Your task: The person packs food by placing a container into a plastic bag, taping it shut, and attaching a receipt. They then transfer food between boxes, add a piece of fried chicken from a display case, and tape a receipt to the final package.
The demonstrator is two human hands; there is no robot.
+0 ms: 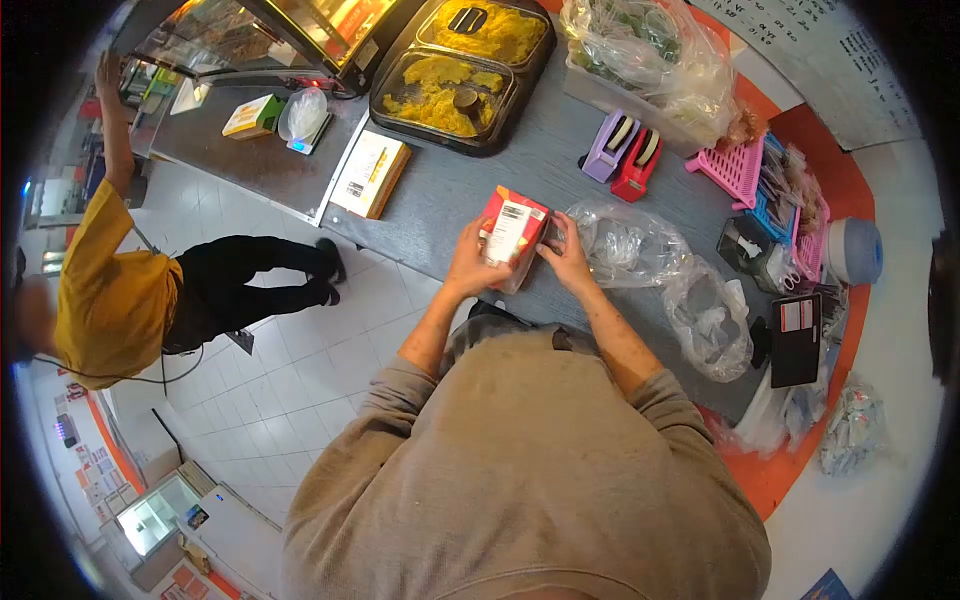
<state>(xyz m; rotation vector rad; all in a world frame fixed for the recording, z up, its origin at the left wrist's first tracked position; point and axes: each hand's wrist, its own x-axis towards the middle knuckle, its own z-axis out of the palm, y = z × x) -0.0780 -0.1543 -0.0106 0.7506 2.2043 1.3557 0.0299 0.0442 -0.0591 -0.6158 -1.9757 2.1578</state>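
Note:
A red box (512, 228) with a white printed label stands near the front edge of the grey counter. My left hand (472, 262) grips its left side, fingers and thumb pressed on the box. On its right side, my right hand (566, 258) has fingertips against the box near the plastic. Clear plastic bags (628, 245) lie just right of my right hand. Behind the box are a purple tape dispenser (608, 148) and a red tape dispenser (638, 168). A yellow and white box (370, 177) lies to the left.
Two trays of yellow food (440, 95) sit behind, beside a glass display case (330, 40). A tub of bagged greens (640, 100), pink baskets (733, 170) and a black tablet (796, 342) are at the right. Another person (120, 280) stands at the left.

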